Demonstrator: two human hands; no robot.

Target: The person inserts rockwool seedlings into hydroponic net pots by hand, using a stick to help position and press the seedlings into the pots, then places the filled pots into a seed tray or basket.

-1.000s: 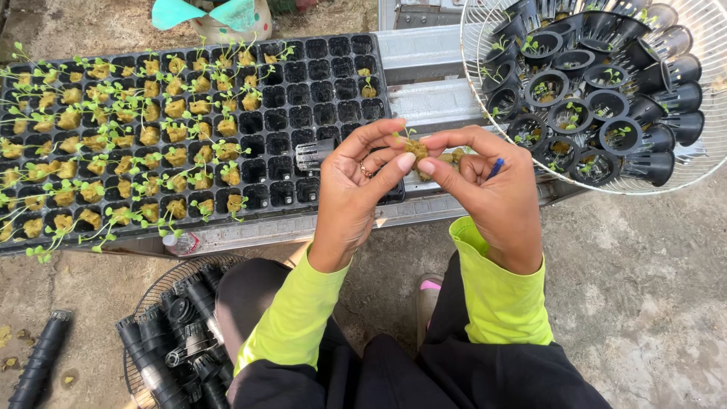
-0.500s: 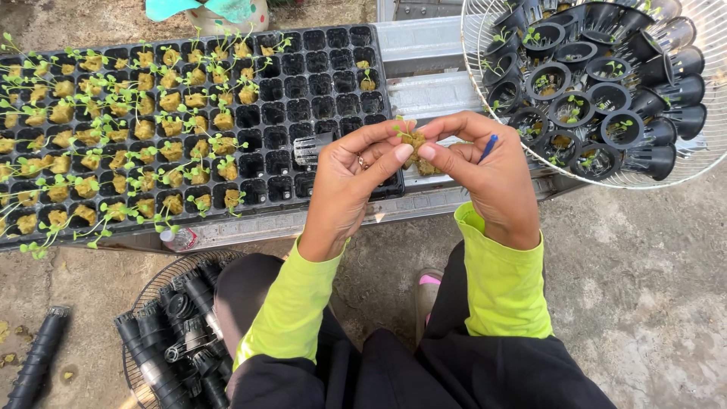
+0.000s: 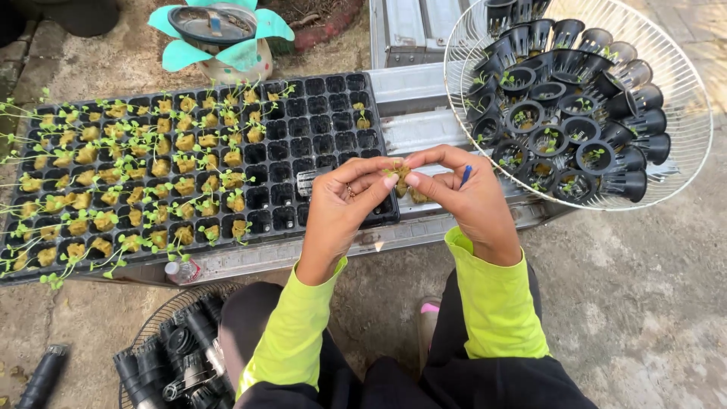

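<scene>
A small yellowish sponge cube with a green seedling [image 3: 400,179] is pinched at the centre of the frame, between the fingertips of the left hand [image 3: 344,203] and the right hand [image 3: 463,198]. The fingers of both hands are closed together on the cube from opposite sides, so it lies directly between them, equally near to each; its long axis cannot be told. A thin blue stick [image 3: 465,176] is tucked among the right fingers. Just beyond the fingers, in the left half of the frame, a black plastic cell tray [image 3: 318,121] with many sprouting cubes is seen on a grey metal surface [image 3: 413,95]. At upper right, a white wire basket [image 3: 685,163] of black net pots [image 3: 581,130] is seen close beside the right hand.
</scene>
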